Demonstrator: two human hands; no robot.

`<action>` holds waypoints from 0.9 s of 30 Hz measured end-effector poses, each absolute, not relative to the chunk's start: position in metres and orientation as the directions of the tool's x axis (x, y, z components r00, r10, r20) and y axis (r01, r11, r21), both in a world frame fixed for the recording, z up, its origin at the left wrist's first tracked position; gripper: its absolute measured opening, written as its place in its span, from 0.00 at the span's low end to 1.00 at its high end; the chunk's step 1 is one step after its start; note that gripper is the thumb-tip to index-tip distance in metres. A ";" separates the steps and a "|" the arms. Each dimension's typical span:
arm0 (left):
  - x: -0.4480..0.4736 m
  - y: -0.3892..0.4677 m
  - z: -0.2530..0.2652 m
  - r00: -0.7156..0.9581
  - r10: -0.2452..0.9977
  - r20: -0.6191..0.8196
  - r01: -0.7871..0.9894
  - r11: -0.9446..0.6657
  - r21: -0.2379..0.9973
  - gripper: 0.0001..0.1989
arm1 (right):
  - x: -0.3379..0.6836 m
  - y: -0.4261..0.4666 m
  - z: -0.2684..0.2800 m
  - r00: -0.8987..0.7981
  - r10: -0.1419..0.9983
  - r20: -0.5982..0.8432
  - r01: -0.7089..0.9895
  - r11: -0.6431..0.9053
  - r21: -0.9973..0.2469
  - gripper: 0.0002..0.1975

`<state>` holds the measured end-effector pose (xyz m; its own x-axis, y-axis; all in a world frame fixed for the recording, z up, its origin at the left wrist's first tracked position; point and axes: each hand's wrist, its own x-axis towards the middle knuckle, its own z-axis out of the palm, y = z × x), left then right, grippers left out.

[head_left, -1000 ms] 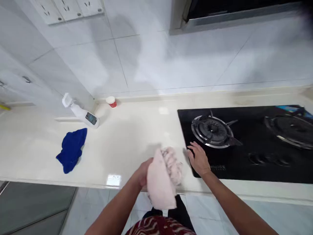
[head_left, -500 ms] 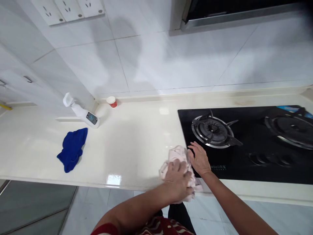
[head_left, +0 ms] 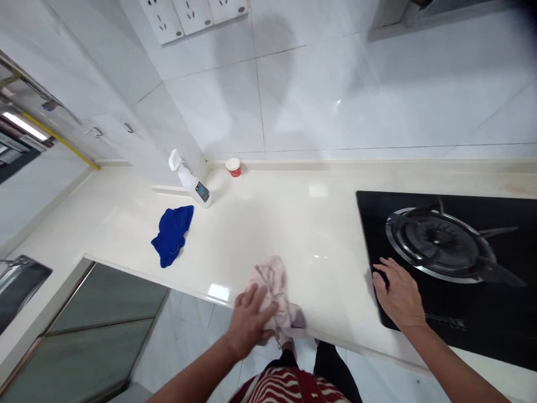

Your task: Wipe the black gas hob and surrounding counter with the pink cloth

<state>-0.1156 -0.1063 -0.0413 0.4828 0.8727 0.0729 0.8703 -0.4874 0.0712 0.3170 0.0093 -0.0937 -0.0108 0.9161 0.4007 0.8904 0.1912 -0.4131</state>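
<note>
My left hand (head_left: pixel 250 322) presses a crumpled pale pink cloth (head_left: pixel 273 280) against the white countertop (head_left: pixel 289 224) at its front edge. The fingers lie over the cloth's left side, and its lower end hangs toward the edge. On the black glass gas cooktop (head_left: pixel 440 324), near its left corner, my right hand (head_left: pixel 400 294) rests with fingers slightly bent and apart, holding nothing. A round burner with a pan support (head_left: pixel 436 242) lies just beyond that hand.
A blue cloth (head_left: pixel 172 234) lies on the counter at left, near a white spray bottle (head_left: pixel 193 182). By the back wall stands a small red and white cup (head_left: pixel 234 167). Wall sockets (head_left: pixel 193 17) are above. A sink (head_left: pixel 23 285) is at far left.
My left hand has slid the pink cloth left along the counter, away from the cooktop. My right hand stays at the cooktop's left edge. The view has shifted left.
</note>
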 end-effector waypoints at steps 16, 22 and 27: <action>-0.251 -0.096 -0.008 0.139 0.979 -0.148 0.985 -0.152 -0.085 0.48 | 0.314 0.009 -0.089 -0.023 0.911 0.412 0.892 0.204 -0.402 0.18; -0.145 -0.104 -0.020 0.336 0.929 -0.155 0.942 -0.332 0.050 0.36 | 0.311 0.009 -0.084 -0.007 0.918 0.397 0.873 0.199 -0.446 0.17; -0.047 -0.111 -0.034 0.496 0.868 0.022 0.867 -0.496 0.050 0.25 | 0.307 0.009 -0.079 0.026 0.923 0.385 0.820 0.201 -0.536 0.15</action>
